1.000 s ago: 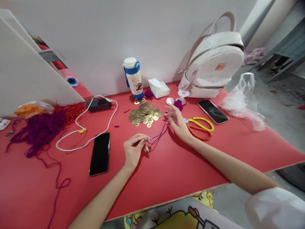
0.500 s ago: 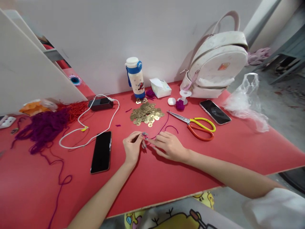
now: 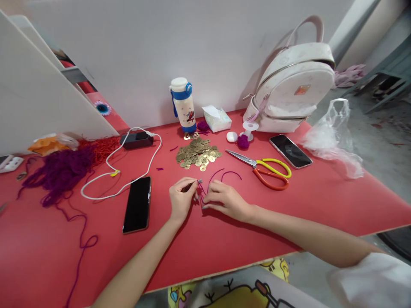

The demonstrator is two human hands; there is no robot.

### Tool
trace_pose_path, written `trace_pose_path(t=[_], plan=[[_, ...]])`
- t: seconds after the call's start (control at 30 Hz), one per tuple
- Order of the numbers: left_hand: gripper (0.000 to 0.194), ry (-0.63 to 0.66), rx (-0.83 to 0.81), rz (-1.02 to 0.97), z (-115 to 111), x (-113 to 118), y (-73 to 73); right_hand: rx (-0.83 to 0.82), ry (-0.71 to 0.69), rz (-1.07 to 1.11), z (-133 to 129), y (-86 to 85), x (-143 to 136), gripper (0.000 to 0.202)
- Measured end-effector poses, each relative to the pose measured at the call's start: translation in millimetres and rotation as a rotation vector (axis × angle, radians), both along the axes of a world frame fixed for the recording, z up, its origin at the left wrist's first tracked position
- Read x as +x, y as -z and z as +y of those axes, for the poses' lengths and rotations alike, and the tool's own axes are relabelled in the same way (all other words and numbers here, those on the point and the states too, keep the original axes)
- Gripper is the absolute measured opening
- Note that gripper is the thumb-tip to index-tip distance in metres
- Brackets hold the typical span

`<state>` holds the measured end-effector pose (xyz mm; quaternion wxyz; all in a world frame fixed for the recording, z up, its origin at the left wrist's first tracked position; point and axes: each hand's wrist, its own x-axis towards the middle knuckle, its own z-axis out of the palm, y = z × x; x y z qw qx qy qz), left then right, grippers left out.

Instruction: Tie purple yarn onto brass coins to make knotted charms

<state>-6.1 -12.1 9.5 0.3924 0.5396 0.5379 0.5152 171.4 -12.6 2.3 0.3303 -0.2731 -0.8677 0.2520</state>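
Thumb and index finger of my left hand (image 3: 183, 198) pinch the end of a purple yarn (image 3: 201, 190) over the red table. Just right of it, my right hand (image 3: 226, 200) has its fingers curled together on the hanging strands of the same yarn. Loose yarn curves out behind the right fingers. A pile of brass-coloured coins with holes (image 3: 198, 152) lies beyond both hands. Scissors with one yellow and one red handle (image 3: 257, 164) lie to the right, blades pointing left.
A black phone (image 3: 137, 205) and a white cable (image 3: 107, 174) lie at left, near tangled purple yarn (image 3: 64, 173). Behind stand a bottle (image 3: 183, 105), a tissue pack (image 3: 217, 119) and a white backpack (image 3: 289, 90). Another phone (image 3: 290, 151) lies at right.
My right fingers have drawn back a little from the left fingertips and curled in. The yarn strands between the hands now show more, and the long strand behind has been pulled nearer.
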Motion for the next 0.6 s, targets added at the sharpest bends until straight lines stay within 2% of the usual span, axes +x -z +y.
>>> trace_pose_path(t=[0.1,0.17,0.4,0.5,0.6], plan=[[0.019,0.053,-0.021,0.053,1.8,1.1,1.8,0.073,-0.045,0.076,-0.7,-6.0,3.2,0.026],[0.019,0.097,-0.023,0.094,2.5,2.0,3.7,0.048,-0.026,0.132,0.9,-8.7,5.3,0.029],[0.021,0.227,-0.040,0.185,3.8,1.4,7.2,-0.283,0.290,0.413,15.8,-8.6,9.7,0.036],[0.020,0.249,-0.044,0.173,4.8,0.4,5.2,-0.438,0.343,0.508,19.8,-5.6,10.9,0.035],[0.019,0.267,-0.031,0.156,5.5,0.1,4.0,-0.509,0.351,0.546,20.8,-5.3,11.7,0.036]])
